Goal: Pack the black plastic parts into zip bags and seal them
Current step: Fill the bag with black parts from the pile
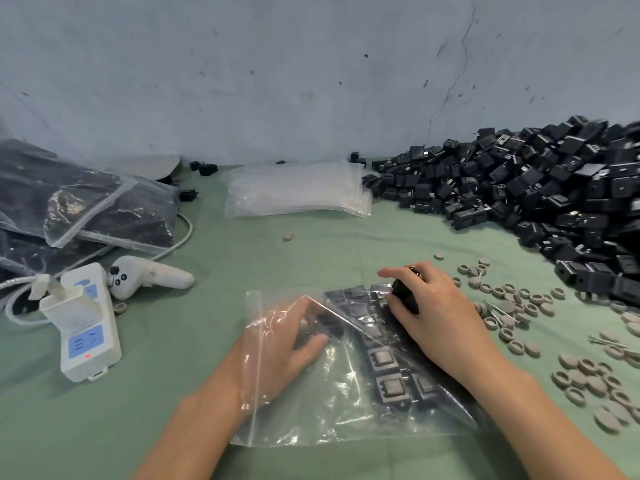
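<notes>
Head view, lower centre: left grip point(294, 337), fingers spread, lies inside the zip bag point(294, 420), lifting its film; right grip point(433, 306) pinches a black part point(404, 298) beside the packed rows point(384, 360). Best to slide it in flat, in line.

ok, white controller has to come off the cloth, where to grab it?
Take the white controller by its long handle, from above on the right. The handle lies flat and free on the cloth; the button end sits close beside the power strip.
</notes>
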### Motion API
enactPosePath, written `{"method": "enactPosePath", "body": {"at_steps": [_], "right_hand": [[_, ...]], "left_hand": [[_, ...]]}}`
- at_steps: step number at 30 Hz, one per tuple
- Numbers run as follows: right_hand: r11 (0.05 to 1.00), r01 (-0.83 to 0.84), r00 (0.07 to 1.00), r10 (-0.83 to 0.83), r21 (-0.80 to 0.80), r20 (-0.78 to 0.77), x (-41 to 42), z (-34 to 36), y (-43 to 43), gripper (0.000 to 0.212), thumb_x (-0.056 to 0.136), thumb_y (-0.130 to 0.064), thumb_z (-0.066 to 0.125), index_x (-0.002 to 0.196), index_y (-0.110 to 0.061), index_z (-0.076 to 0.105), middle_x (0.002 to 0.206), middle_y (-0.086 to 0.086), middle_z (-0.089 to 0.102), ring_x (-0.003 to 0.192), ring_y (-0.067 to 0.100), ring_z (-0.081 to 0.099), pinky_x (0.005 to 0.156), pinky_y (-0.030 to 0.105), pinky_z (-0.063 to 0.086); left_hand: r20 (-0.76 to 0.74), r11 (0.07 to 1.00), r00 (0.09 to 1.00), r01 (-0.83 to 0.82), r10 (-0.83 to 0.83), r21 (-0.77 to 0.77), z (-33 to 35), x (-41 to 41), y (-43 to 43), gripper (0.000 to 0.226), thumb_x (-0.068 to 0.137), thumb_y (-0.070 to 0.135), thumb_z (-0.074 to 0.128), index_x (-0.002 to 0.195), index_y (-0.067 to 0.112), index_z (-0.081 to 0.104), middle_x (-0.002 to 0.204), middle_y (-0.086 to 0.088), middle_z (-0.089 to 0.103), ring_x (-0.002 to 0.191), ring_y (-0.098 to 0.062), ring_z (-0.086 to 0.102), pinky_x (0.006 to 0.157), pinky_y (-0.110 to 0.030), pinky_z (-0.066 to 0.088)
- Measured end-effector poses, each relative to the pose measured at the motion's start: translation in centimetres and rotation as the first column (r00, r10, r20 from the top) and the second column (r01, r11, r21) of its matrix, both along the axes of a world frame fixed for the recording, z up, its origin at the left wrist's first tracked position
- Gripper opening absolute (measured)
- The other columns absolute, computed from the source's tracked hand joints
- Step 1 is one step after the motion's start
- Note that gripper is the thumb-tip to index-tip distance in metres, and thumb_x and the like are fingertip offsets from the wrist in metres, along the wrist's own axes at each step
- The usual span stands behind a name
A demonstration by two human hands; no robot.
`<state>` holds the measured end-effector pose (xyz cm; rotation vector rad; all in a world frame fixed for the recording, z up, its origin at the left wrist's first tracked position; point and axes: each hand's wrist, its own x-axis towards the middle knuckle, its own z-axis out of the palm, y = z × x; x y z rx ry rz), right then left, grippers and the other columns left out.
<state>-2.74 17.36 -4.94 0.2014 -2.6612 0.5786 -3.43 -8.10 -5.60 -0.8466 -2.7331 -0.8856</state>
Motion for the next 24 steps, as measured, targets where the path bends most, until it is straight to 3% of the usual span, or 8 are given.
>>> {"method": "enactPosePath", "body": {"at_steps": [3, 6, 9, 13, 16, 19, 22, 24], "right_hand": [[1.0, -0.009, 1.0, 0.009, -0.013, 0.002, 0.0, 0.1, 0.1, 0.035, 0.097, -0.035, 0.058, 0.132, -0.039, 0.055, 0.115, -0.011, 0.052, 0.108, 0.014, 0.053, 0.081, 0.038, 0.054], [0.997, -0.006, 1.0, 0.007, -0.071, 0.015, -0.1, 0.2, 0.2, 0.035, 0.097, -0.034, 0.059, 0.131, -0.04, 0.056, 0.114, -0.012, 0.051, 0.106, 0.012, 0.052, 0.082, 0.035, 0.052], [0.971, -0.009, 1.0, 0.015, -0.24, 0.023, -0.2, 0.7, 0.6, 0.034, 0.096, -0.032, 0.062, 0.128, -0.04, 0.059, 0.11, -0.015, 0.052, 0.097, 0.003, 0.053, 0.08, 0.019, 0.045], [0.878, -0.015, 1.0, 0.025, -0.478, 0.016, -0.1, 1.7, 1.0, 0.029, 0.095, -0.032, 0.064, 0.121, -0.044, 0.061, 0.108, -0.016, 0.058, 0.098, -0.01, 0.052, 0.076, 0.001, 0.037], [0.759, -0.011, 0.999, 0.033, -0.652, 0.022, 0.0, 2.2, 1.2, 0.026, 0.094, -0.035, 0.066, 0.115, -0.049, 0.062, 0.097, -0.012, 0.063, 0.083, -0.003, 0.059, 0.069, 0.004, 0.042], [0.615, 0.022, 0.998, 0.037, -0.788, 0.057, -0.1, 2.6, 1.5, 0.025, 0.092, -0.04, 0.068, 0.113, -0.053, 0.061, 0.087, -0.005, 0.064, 0.065, 0.002, 0.057, 0.061, 0.013, 0.047], [0.475, 0.099, 0.993, 0.003, -0.874, 0.115, -0.3, 2.9, 1.6, 0.028, 0.086, -0.047, 0.073, 0.111, -0.051, 0.06, 0.096, -0.002, 0.071, 0.082, 0.012, 0.068, 0.07, 0.026, 0.052], [0.345, 0.114, 0.99, 0.034, -0.932, 0.134, -0.3, 3.4, 1.6, 0.035, 0.08, -0.047, 0.078, 0.111, -0.041, 0.062, 0.104, 0.003, 0.072, 0.089, 0.015, 0.07, 0.075, 0.033, 0.055]], "left_hand": [[-0.016, 1.0, 1.0, -0.011, 0.012, 0.014, -0.1, 0.0, 0.4, 0.011, 0.091, 0.048, 0.057, 0.09, 0.042, 0.048, 0.086, 0.023, 0.058, 0.076, -0.002, 0.057, 0.062, -0.011, 0.043], [-0.035, 1.0, 0.999, 0.018, -0.018, -0.001, -0.3, -0.1, 0.4, 0.004, 0.096, 0.042, 0.057, 0.094, 0.038, 0.056, 0.082, 0.02, 0.057, 0.082, -0.002, 0.058, 0.072, -0.02, 0.048], [-0.101, 1.0, 0.995, 0.026, -0.026, -0.005, -0.3, 0.0, 0.2, 0.016, 0.097, 0.033, 0.058, 0.109, 0.028, 0.067, 0.103, 0.022, 0.059, 0.103, 0.004, 0.054, 0.093, -0.016, 0.044], [-0.08, 0.998, 0.996, 0.042, -0.045, -0.039, -0.4, 0.3, -0.4, 0.028, 0.098, 0.031, 0.056, 0.124, 0.026, 0.065, 0.114, 0.018, 0.056, 0.111, 0.006, 0.048, 0.099, -0.013, 0.036], [-0.07, 0.999, 0.997, 0.021, -0.025, -0.05, -0.5, 0.6, -0.6, 0.034, 0.097, 0.032, 0.055, 0.13, 0.025, 0.062, 0.119, 0.013, 0.057, 0.114, 0.001, 0.049, 0.102, -0.011, 0.033], [-0.016, 0.998, 1.0, -0.024, 0.025, 0.05, -0.4, 1.0, -0.9, 0.031, 0.098, 0.033, 0.051, 0.126, 0.031, 0.063, 0.119, 0.019, 0.06, 0.115, 0.005, 0.051, 0.101, -0.007, 0.032], [0.053, 0.979, 0.989, -0.145, 0.139, 0.14, 0.0, 1.1, -2.2, 0.031, 0.098, 0.021, 0.056, 0.106, 0.049, 0.065, 0.11, 0.033, 0.062, 0.106, 0.014, 0.055, 0.089, -0.002, 0.037], [0.076, 0.938, 0.968, -0.25, 0.238, 0.24, 0.2, 1.0, -3.6, 0.038, 0.095, 0.009, 0.056, 0.093, 0.043, 0.07, 0.099, 0.029, 0.068, 0.09, 0.009, 0.063, 0.077, -0.006, 0.046]]}}
